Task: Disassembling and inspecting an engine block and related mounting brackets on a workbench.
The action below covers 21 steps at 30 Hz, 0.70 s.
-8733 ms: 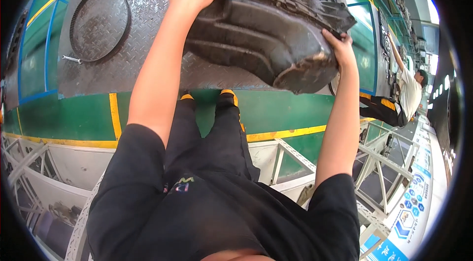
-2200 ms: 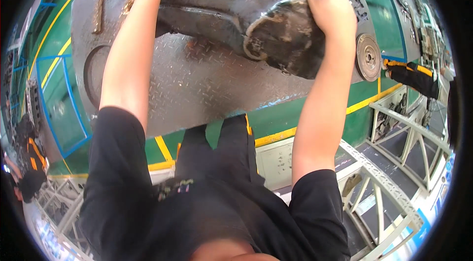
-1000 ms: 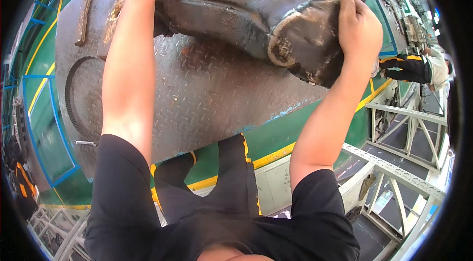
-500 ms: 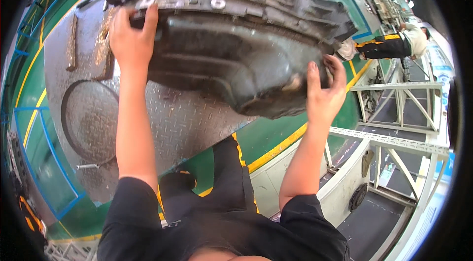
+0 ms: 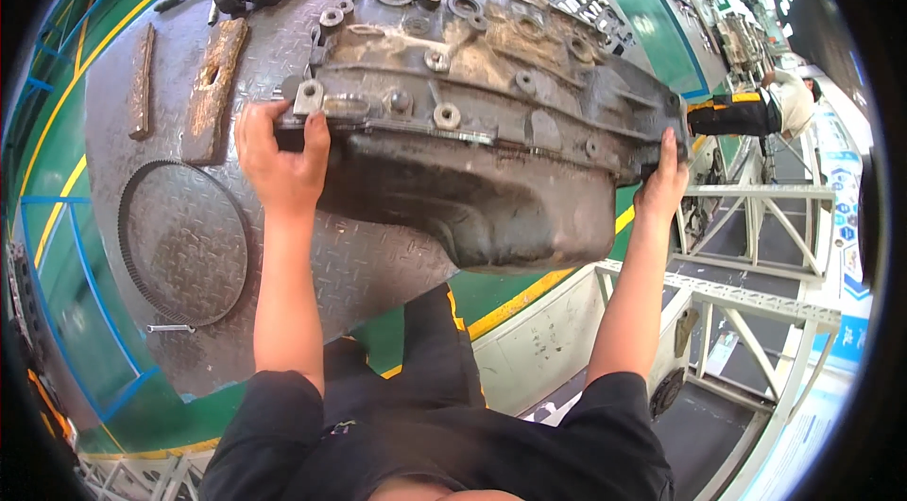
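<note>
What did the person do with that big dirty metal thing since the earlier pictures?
The big metal casing has been turned over: its smooth rounded belly showed before, and now its flat rim with bolt holes faces up. The left hand shifted to grip the near left corner, and the right hand now holds the right end. Both hands stayed on it throughout, and the toothed ring still lies on the steel plate.

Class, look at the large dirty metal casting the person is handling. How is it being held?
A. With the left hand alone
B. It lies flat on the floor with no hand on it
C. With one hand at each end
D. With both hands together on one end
C: the left hand grips the flanged edge of the metal casting at one end, and the right hand presses against the opposite end.
</note>
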Each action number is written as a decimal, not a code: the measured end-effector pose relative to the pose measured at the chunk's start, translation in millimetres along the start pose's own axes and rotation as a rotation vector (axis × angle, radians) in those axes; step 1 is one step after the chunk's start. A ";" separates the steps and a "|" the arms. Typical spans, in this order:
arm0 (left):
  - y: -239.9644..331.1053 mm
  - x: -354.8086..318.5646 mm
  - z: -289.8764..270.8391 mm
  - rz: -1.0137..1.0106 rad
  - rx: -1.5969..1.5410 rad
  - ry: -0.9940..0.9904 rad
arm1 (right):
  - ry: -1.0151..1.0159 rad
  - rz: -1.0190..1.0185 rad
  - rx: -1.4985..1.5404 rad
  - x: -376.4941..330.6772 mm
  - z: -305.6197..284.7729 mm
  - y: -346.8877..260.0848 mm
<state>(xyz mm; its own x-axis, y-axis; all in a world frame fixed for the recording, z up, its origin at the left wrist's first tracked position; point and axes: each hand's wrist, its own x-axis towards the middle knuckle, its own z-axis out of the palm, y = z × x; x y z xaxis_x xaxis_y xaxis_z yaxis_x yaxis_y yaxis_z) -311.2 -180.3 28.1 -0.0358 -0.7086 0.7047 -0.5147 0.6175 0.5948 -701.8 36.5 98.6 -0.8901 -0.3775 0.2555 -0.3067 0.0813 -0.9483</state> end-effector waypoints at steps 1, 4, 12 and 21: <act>-2.0 -2.8 -1.9 0.003 -0.013 0.003 | 0.039 0.002 -0.070 -4.1 1.7 -0.3; -6.4 -17.4 -10.8 -0.012 -0.064 0.018 | 0.172 0.045 0.030 -23.7 4.7 4.8; -26.4 -79.9 -36.2 -0.121 -0.078 0.085 | 0.170 -0.425 -0.458 -93.4 -47.6 51.4; -37.2 -134.9 -58.4 -0.341 -0.184 0.127 | 0.176 -0.171 0.308 -166.1 -68.1 84.4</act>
<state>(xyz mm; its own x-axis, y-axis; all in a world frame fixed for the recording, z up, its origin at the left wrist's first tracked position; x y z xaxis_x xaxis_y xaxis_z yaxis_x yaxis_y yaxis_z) -237.2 -87.7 -66.4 0.2226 -0.8423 0.4908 -0.3162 0.4139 0.8537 -602.8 168.9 -11.0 -0.8875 -0.1951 0.4174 -0.3638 -0.2593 -0.8946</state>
